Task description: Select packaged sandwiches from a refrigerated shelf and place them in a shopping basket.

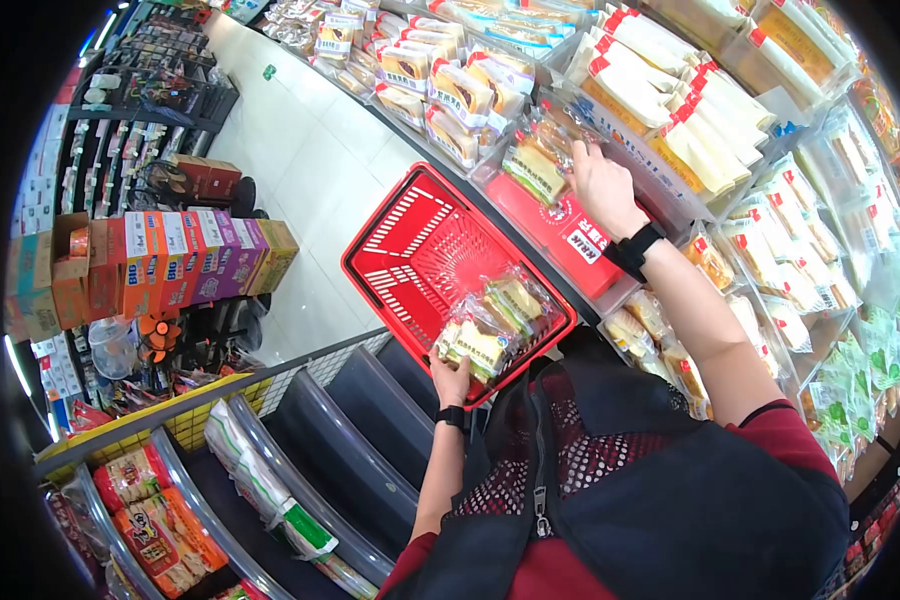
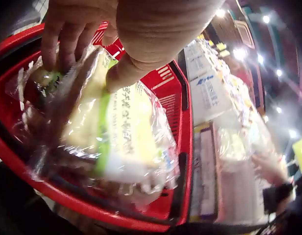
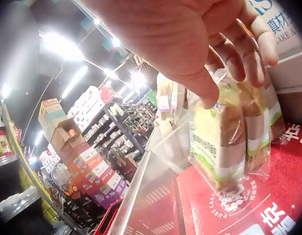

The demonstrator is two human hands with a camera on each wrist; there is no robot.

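Observation:
My left hand is at the near end of a red shopping basket. Its thumb and fingers grip a clear-wrapped pack of sliced bread with a green-and-white label. Other bread packs lie beside it in the basket. My right hand reaches into a display bin with a red base. There the thumb and curled fingers hold the top of an upright bread pack, with more such packs close behind it. The fingertips show past the packs' upper edge.
Long white-wrapped breads fill the rack above the bin. Smaller wrapped buns are heaped to its left. A clear plastic divider borders the bin. Below the basket are dark curved shelf dividers; colourful cartons stand across the aisle.

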